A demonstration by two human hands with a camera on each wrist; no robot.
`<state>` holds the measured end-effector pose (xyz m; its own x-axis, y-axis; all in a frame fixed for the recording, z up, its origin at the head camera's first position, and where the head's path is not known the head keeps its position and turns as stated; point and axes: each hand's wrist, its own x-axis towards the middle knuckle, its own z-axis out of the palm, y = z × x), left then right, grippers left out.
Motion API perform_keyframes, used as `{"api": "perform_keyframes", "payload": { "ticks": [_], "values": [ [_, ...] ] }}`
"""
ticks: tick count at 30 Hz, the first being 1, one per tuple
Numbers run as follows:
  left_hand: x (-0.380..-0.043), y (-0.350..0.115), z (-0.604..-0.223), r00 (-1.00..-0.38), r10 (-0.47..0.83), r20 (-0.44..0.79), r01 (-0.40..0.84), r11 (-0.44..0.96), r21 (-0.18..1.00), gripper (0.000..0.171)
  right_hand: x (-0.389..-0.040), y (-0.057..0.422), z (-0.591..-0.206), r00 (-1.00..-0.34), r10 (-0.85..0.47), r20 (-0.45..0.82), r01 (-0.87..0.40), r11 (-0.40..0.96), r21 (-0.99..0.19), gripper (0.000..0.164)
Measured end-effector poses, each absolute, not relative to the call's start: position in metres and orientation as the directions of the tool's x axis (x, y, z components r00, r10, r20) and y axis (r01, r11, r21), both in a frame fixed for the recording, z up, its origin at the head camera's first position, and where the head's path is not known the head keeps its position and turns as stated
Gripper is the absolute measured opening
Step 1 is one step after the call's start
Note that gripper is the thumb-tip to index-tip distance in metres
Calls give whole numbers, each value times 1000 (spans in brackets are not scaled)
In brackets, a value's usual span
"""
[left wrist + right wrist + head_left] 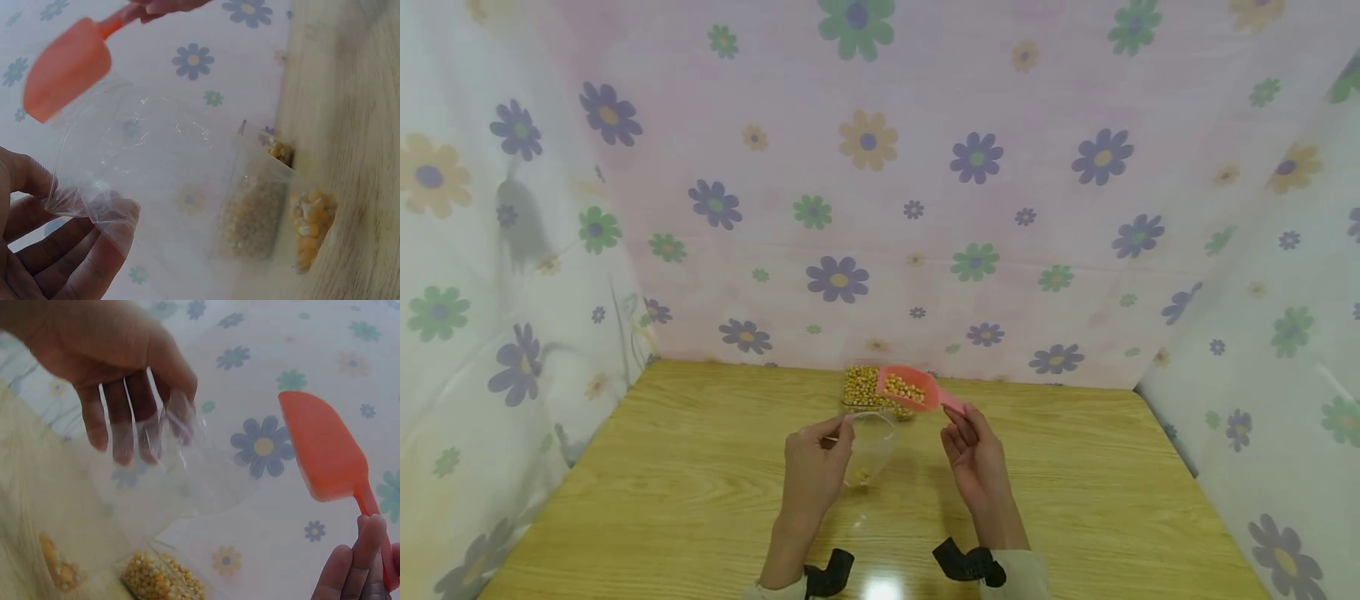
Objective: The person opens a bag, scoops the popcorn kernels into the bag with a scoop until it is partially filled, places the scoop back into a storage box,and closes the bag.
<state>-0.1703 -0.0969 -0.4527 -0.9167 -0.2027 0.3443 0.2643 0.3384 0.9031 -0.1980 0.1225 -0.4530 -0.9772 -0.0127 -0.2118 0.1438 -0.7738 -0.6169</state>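
Note:
My left hand [816, 467] pinches the rim of a clear plastic bag [874, 446] between thumb and fingers. The bag hangs with its mouth spread, and some corn kernels [310, 228] lie in its bottom corner. In my right hand [976, 458] is the handle of a coral-pink scoop [931, 390], with yellow kernels in its bowl in the head view. The scoop is held above and to the right of the bag's mouth. Behind the bag stands a clear rectangular container [859, 387] of corn kernels, partly covered by the scoop and the bag.
A light wooden table [700, 467] lies under everything. Flower-patterned cloth [917, 183] hangs along its back and both sides. Black straps [966, 562] are worn at both wrists.

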Motion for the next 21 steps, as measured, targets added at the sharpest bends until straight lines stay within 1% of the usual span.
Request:
{"api": "perform_keyframes", "payload": {
  "ticks": [3, 8, 12, 16, 21],
  "values": [
    [-171, -97, -453, -918, -205, 338, 258, 337, 905, 21, -186, 125, -451, -981, -50, -186, 149, -806, -572, 37],
    [-171, -96, -451, -917, -203, 343, 258, 356, 898, 22, -169, 128, -451, -982, -57, -179, 149, -815, -560, 35],
    [-170, -95, -450, -917, -200, 345, 259, 359, 897, 22, -163, 129, -452, -983, -62, -174, 154, -799, -581, 34],
    [-170, -94, -450, -919, -201, 338, 255, 350, 901, 23, -162, 129, -452, -988, -72, -138, 144, -765, -627, 34],
    [-171, -94, -451, -919, -202, 338, 252, 360, 898, 26, -163, 129, -453, -990, -26, -139, 114, -722, -683, 32]
  ]
}}
